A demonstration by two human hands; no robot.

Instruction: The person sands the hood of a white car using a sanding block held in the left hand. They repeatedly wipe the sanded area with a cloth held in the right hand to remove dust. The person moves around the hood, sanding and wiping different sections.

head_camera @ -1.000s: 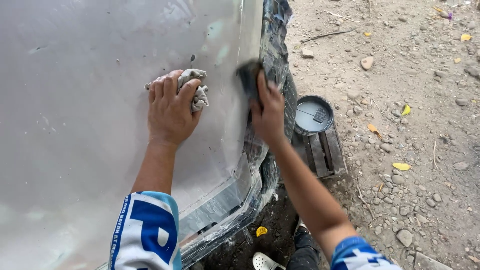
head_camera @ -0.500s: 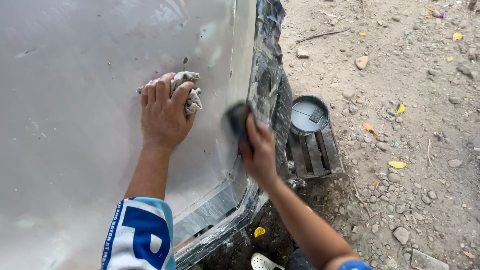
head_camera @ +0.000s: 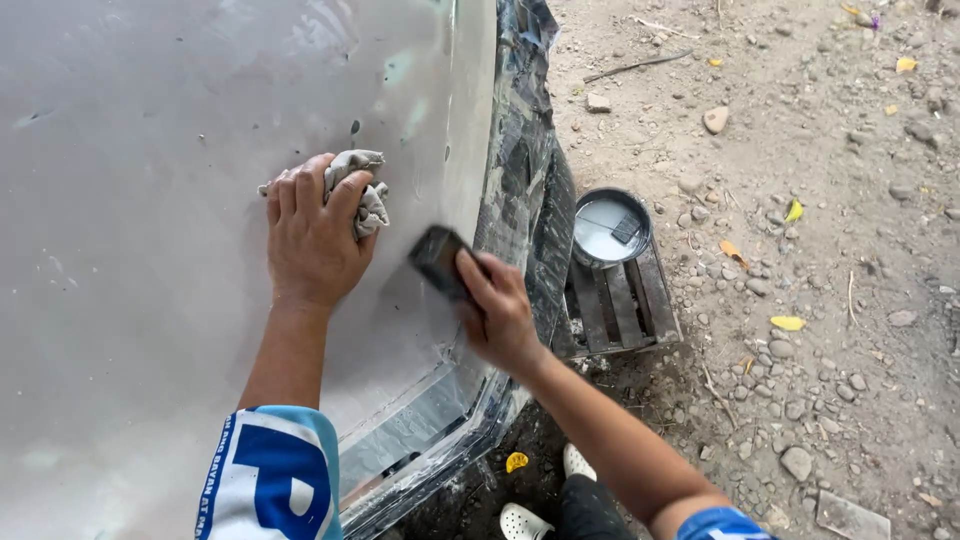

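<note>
A large grey primed car body panel (head_camera: 140,200) fills the left of the head view. My left hand (head_camera: 312,235) presses a crumpled grey rag (head_camera: 360,185) flat against the panel. My right hand (head_camera: 497,310) grips a small dark sanding block (head_camera: 438,260) and holds it on the panel just right of the left hand, near the panel's right edge. Below both hands runs a recessed lower seam (head_camera: 420,430) of the bodywork.
A round tin of grey-white liquid (head_camera: 610,228) sits on a small wooden slatted pallet (head_camera: 620,305) on the gravel ground to the right. Black plastic sheeting (head_camera: 525,150) hangs along the panel edge. White shoes (head_camera: 525,520) show at the bottom.
My right hand with the sanding block has slid down and to the left across the panel edge. The left hand and rag have stayed in place.
</note>
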